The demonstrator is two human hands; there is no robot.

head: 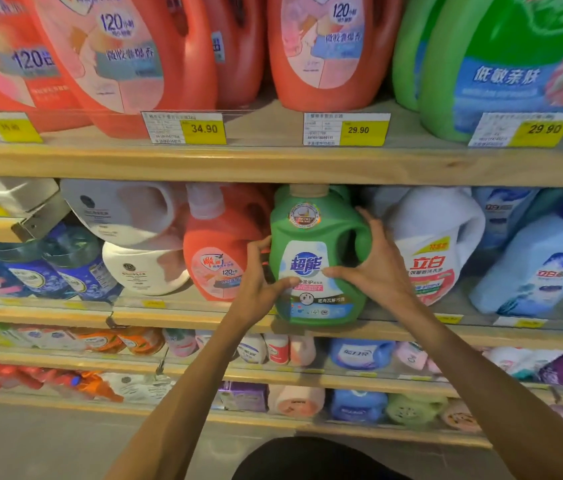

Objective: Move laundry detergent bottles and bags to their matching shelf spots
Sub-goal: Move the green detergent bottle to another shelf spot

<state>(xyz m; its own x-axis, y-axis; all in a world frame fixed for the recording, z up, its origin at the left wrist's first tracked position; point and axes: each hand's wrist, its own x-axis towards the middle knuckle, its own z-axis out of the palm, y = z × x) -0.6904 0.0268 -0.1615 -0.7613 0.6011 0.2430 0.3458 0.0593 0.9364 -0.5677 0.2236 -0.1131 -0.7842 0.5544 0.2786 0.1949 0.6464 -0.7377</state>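
A green detergent bottle (311,233) with a blue and white label stands upright at the front edge of the second wooden shelf (204,315). My left hand (261,282) grips its left side, thumb across the label. My right hand (373,265) holds its right side at the handle, fingers spread around it. To its left stands a red-orange bottle (219,258); to its right, a white bottle (436,244) with red writing.
The top shelf (273,161) carries big red bottles (321,50) and green bottles (501,64) behind yellow price tags. White jugs (141,268) and dark blue bottles (76,268) fill the left, pale blue ones (543,268) the right. Lower shelves hold small bottles and bags.
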